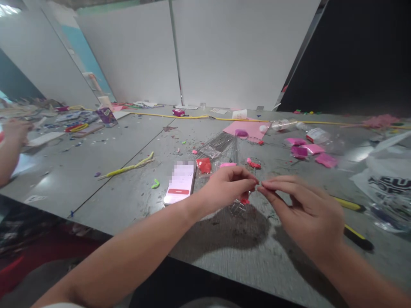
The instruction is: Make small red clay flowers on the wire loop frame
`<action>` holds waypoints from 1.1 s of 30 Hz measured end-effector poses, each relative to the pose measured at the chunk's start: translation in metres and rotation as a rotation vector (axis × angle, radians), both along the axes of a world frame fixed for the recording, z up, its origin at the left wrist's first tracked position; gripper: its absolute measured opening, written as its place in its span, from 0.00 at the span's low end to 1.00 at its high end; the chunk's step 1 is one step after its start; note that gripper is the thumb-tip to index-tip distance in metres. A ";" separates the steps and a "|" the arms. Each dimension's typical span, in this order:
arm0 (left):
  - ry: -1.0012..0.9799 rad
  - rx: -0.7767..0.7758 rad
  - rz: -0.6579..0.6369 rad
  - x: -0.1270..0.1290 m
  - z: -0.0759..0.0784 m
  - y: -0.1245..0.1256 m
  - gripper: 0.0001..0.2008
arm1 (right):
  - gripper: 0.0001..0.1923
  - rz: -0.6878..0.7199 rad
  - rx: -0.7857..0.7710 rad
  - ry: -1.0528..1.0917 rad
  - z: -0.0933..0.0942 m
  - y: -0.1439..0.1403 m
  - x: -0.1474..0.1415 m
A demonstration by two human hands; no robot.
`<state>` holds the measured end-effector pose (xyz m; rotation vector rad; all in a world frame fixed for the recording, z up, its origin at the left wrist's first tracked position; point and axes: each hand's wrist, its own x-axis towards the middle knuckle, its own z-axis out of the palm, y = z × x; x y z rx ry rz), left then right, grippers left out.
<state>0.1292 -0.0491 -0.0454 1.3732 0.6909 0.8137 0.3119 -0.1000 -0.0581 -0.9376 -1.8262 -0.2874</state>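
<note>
My left hand (224,186) and my right hand (305,209) meet fingertip to fingertip above the grey table (135,149), pinching a very small piece between them, with a bit of red clay (245,200) showing under the left fingers. What exactly each hand holds is too small and blurred to tell. A clear plastic bag (221,147) lies just beyond the hands, with red clay pieces (204,165) and a pink piece (227,164) on it. A phone (180,184) lies left of my left hand.
Pink clay packets (305,149), a pink sheet (248,128) and plastic bottles (316,135) lie at the back right. A white plastic bag (388,171) and yellow-black tools (355,235) are to the right. A yellow-green pipe cleaner (126,169) lies left. Another person's hand (14,132) is at far left.
</note>
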 end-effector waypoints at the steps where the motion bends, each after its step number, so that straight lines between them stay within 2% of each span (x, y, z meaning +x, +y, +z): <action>1: -0.040 0.004 -0.034 -0.003 -0.002 0.001 0.08 | 0.07 -0.007 -0.009 0.002 0.001 -0.001 0.000; 6: -0.112 0.010 -0.192 -0.009 -0.002 0.002 0.17 | 0.10 0.086 -0.005 -0.032 0.005 -0.007 0.000; 10: -0.095 0.030 -0.265 -0.008 -0.002 -0.003 0.15 | 0.16 0.144 -0.007 -0.046 0.004 -0.009 -0.003; 13: -0.099 0.043 -0.224 -0.006 -0.003 -0.005 0.11 | 0.18 0.132 -0.016 -0.033 0.003 -0.008 -0.006; 19: -0.043 0.024 -0.093 -0.003 -0.004 -0.006 0.10 | 0.21 0.164 0.046 -0.105 0.002 -0.006 -0.003; 23: -0.028 -0.002 -0.053 -0.002 -0.004 -0.005 0.10 | 0.24 0.179 0.018 -0.115 0.001 -0.005 -0.001; 26: 0.009 0.002 -0.073 -0.003 -0.005 -0.003 0.10 | 0.21 0.192 -0.029 -0.071 0.003 -0.004 0.002; 33: 0.068 0.040 -0.235 -0.008 -0.006 0.001 0.09 | 0.13 0.260 -0.193 -0.175 0.015 0.000 0.016</action>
